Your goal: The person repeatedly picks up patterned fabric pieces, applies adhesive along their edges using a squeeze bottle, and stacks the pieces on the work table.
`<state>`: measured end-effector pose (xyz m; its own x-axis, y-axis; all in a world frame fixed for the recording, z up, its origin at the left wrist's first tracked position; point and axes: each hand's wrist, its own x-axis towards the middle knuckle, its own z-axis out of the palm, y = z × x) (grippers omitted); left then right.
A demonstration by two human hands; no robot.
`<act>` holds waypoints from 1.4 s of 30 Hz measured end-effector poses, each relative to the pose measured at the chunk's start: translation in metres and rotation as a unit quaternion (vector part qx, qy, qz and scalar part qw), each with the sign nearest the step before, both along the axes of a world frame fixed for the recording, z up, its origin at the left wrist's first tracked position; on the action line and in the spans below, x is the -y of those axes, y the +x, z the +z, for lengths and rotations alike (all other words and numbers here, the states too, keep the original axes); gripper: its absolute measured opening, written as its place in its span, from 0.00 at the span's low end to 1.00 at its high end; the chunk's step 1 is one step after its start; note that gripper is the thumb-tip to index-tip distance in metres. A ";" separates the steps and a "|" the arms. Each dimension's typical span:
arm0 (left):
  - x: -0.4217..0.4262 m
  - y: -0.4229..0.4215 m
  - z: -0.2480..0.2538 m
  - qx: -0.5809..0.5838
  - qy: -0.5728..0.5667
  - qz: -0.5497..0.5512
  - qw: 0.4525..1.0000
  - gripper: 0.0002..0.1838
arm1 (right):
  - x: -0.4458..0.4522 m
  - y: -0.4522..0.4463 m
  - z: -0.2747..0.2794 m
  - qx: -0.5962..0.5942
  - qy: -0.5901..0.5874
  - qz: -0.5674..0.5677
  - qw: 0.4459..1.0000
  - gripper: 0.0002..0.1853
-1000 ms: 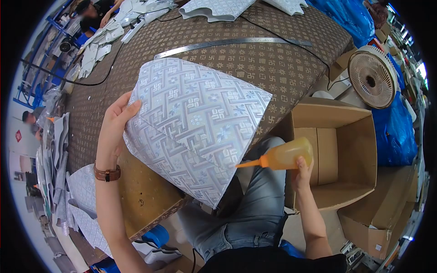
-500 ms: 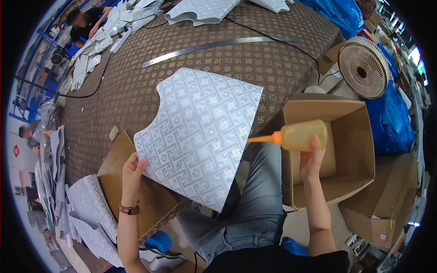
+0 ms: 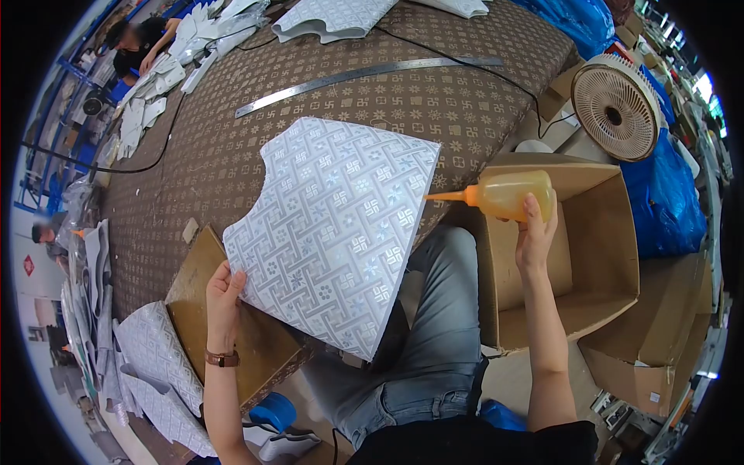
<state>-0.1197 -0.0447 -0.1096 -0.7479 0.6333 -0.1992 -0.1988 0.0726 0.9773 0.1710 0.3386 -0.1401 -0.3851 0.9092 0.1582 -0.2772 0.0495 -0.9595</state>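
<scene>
A pale grey patterned fabric piece (image 3: 333, 232) with a curved cut-out on its left side is held up before me. My left hand (image 3: 225, 294) pinches its lower left edge, thumb on top. In my right hand (image 3: 535, 236) is a squeeze bottle (image 3: 508, 195) of yellowish liquid, tipped on its side. Its orange nozzle points left, and the tip is at the fabric's right edge; whether it touches I cannot tell. The fingers behind the bottle are partly hidden.
A long steel ruler (image 3: 364, 77) and a black cable lie on the brown patterned table (image 3: 201, 155). An open cardboard box (image 3: 597, 310) stands right, below a fan (image 3: 616, 108). More patterned pieces (image 3: 159, 349) hang at left. Another person (image 3: 139, 46) works at the far left.
My right hand has moved up with the bottle, its nozzle now higher along the fabric's right edge. The fabric and my left hand have shifted slightly left in view.
</scene>
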 end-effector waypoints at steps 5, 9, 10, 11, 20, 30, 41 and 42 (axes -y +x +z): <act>0.000 -0.001 -0.003 0.006 -0.004 0.002 1.000 0.18 | 0.015 0.010 -0.010 -0.004 -0.060 0.041 0.997 0.19; 0.001 0.001 -0.002 0.009 -0.011 0.010 1.000 0.18 | 0.041 0.021 -0.017 0.029 -0.097 0.089 0.991 0.23; 0.002 0.001 -0.003 0.006 -0.010 0.010 1.000 0.18 | 0.050 0.023 -0.018 0.033 -0.102 0.092 0.990 0.23; 0.002 0.001 -0.004 0.003 -0.009 0.010 1.000 0.18 | 0.059 0.024 -0.016 0.033 -0.123 0.103 0.986 0.24; -0.004 0.007 0.001 -0.020 -0.028 0.047 0.998 0.17 | 0.135 0.040 -0.017 0.023 -0.311 0.137 0.940 0.26; -0.169 -0.060 0.032 -0.577 -0.169 0.009 0.799 0.24 | 0.134 0.048 -0.012 0.032 -0.415 0.145 0.898 0.30; -0.250 -0.066 0.133 -0.409 -0.025 0.060 0.910 0.17 | 0.102 0.040 0.005 0.016 -0.352 0.021 0.936 0.28; -0.240 -0.061 0.158 -0.388 0.031 0.052 0.920 0.17 | 0.094 0.037 0.004 0.019 -0.356 0.018 0.934 0.28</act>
